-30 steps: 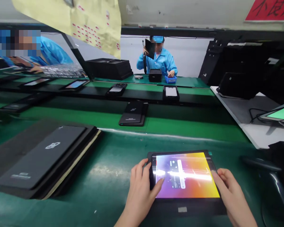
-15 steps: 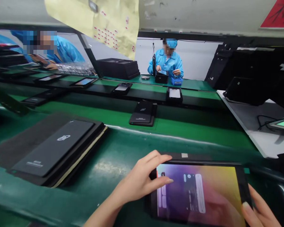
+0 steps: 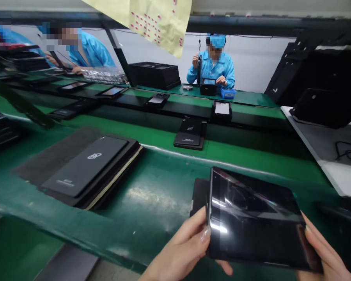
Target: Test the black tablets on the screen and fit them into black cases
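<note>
A tablet [image 3: 251, 218], screen dark, tilted above a green conveyor belt [image 3: 152, 203], is gripped by its opposite edges, left hand [image 3: 181, 249] and right hand [image 3: 324, 253] well apart. A black case [image 3: 199, 197] lies just behind it; a co-worker [image 3: 213, 66] sits across the belt.

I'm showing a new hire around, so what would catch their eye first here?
First comes the dark glossy tablet, held at the bottom of the view between the left hand and right hand. Above, a yellow paper sheet hangs at the top, and a co-worker in blue sits at the far end of the green belt.
</note>
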Demonstrator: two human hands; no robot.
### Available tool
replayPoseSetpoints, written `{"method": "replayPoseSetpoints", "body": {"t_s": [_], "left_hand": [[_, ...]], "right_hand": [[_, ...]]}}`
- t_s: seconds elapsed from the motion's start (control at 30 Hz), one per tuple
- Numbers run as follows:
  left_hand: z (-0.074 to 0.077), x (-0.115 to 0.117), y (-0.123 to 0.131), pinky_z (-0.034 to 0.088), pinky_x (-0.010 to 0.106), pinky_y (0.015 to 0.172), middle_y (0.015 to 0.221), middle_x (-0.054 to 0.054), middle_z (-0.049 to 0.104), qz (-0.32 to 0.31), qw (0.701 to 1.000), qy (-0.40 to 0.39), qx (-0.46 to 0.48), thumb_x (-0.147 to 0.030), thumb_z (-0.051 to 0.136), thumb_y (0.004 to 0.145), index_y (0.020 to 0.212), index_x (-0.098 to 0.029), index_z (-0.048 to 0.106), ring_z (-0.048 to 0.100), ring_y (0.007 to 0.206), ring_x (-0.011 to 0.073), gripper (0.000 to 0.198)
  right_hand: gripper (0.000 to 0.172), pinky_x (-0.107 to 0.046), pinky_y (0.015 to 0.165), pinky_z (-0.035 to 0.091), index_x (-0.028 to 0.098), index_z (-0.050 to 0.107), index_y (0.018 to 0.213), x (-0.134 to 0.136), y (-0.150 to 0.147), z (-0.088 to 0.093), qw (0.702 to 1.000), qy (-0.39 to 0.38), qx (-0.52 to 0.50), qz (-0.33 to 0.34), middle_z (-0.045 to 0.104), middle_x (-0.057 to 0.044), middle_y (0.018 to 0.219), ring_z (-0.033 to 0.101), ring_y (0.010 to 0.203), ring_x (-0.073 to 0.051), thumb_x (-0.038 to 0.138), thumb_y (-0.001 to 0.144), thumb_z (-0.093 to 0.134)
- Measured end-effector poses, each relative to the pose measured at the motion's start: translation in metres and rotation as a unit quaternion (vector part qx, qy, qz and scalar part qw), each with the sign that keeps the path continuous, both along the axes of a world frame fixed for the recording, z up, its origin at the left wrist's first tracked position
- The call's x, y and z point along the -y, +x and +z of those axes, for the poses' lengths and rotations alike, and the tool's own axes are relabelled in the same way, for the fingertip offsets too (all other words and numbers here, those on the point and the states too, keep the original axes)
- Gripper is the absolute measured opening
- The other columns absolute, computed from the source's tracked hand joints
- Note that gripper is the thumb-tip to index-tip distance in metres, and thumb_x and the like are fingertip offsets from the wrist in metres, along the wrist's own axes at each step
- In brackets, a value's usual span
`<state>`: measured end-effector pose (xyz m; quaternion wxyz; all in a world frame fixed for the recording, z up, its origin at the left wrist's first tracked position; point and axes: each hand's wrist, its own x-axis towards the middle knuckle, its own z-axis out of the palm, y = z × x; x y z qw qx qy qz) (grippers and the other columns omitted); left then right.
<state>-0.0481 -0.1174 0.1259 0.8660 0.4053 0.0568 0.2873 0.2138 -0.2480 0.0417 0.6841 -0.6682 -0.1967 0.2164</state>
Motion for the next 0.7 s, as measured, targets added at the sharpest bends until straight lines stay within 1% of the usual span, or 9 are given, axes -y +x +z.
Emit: {"method": "replayPoseSetpoints", "body": {"t_s": [0.07,0.13,0.23,0.33,0.4,0.5,0.57,0.63,0.7], "left_hand": [[0.002,0.004,0.003,0.052,0.018,0.065,0.100,0.005,0.069,-0.005,1.000,-0.002,0.000,-0.042,0.051,0.093,0.135,-0.029,0.048,0.069,0.069,0.0107,0.044],[0.008,0.005,0.003,0.052,0.019,0.067,0.098,0.005,0.068,-0.023,0.999,-0.006,-0.038,-0.044,0.051,0.093,0.137,-0.028,0.046,0.068,0.069,0.0102,0.047],[0.020,0.004,0.001,0.053,0.026,0.073,0.100,0.008,0.067,-0.025,0.995,0.022,-0.090,-0.045,0.048,0.094,0.141,-0.024,0.041,0.067,0.077,0.0157,0.052],[0.031,0.004,-0.001,0.051,0.033,0.084,0.106,0.010,0.067,0.006,0.990,0.105,-0.096,-0.046,0.046,0.094,0.140,-0.022,0.043,0.065,0.093,0.0228,0.053],[0.034,0.006,-0.002,0.050,0.035,0.088,0.103,0.010,0.068,0.025,0.984,0.140,-0.111,-0.048,0.049,0.092,0.138,-0.020,0.047,0.063,0.098,0.0254,0.054],[0.028,0.010,-0.007,0.052,0.031,0.081,0.093,0.009,0.069,0.040,0.974,0.153,-0.164,-0.049,0.051,0.090,0.134,-0.020,0.051,0.064,0.091,0.0242,0.053],[0.018,0.012,-0.010,0.053,0.027,0.074,0.092,0.009,0.068,0.026,0.967,0.177,-0.182,-0.049,0.053,0.089,0.133,-0.019,0.051,0.065,0.084,0.0219,0.053],[0.007,0.011,-0.011,0.053,0.023,0.068,0.088,0.008,0.068,-0.004,0.961,0.223,-0.162,-0.052,0.057,0.085,0.133,-0.017,0.050,0.065,0.075,0.0193,0.060],[-0.001,0.009,-0.012,0.053,0.021,0.062,0.081,0.006,0.069,-0.023,0.948,0.286,-0.140,-0.056,0.062,0.081,0.132,-0.016,0.050,0.064,0.067,0.0174,0.066]], "right_hand": [[0.040,-0.047,0.095,0.051,0.023,0.065,0.116,-0.002,-0.004,0.004,0.999,-0.005,-0.044,-0.020,0.064,-0.004,0.121,0.049,0.124,-0.031,0.037,0.079,0.068],[0.040,-0.042,0.090,0.054,0.025,0.064,0.118,-0.005,-0.011,0.012,0.992,0.010,-0.119,-0.044,0.059,-0.001,0.128,0.051,0.123,-0.028,0.035,0.079,0.067],[0.043,-0.029,0.081,0.057,0.029,0.063,0.118,-0.010,-0.018,0.022,0.976,0.043,-0.199,-0.071,0.054,0.005,0.135,0.055,0.119,-0.022,0.029,0.076,0.071],[0.043,-0.022,0.078,0.057,0.031,0.064,0.116,-0.013,-0.020,0.025,0.975,0.058,-0.194,-0.088,0.056,0.009,0.131,0.057,0.116,-0.018,0.024,0.074,0.073],[0.043,-0.020,0.077,0.057,0.031,0.065,0.116,-0.014,-0.020,0.023,0.978,0.061,-0.177,-0.097,0.060,0.008,0.127,0.057,0.114,-0.017,0.022,0.074,0.073],[0.038,-0.017,0.074,0.058,0.026,0.067,0.113,-0.014,-0.022,0.019,0.981,0.063,-0.159,-0.093,0.064,0.005,0.122,0.057,0.114,-0.017,0.024,0.075,0.071],[0.033,-0.017,0.080,0.057,0.022,0.068,0.111,-0.014,-0.024,0.014,0.985,0.067,-0.137,-0.078,0.064,0.003,0.122,0.054,0.118,-0.018,0.026,0.078,0.068],[0.031,-0.019,0.088,0.054,0.019,0.068,0.110,-0.014,-0.025,0.007,0.989,0.081,-0.097,-0.075,0.063,0.002,0.123,0.050,0.123,-0.019,0.024,0.080,0.066],[0.032,-0.017,0.093,0.050,0.022,0.068,0.112,-0.017,-0.025,0.004,0.988,0.111,-0.068,-0.080,0.061,0.005,0.125,0.047,0.125,-0.015,0.019,0.080,0.065]]}}
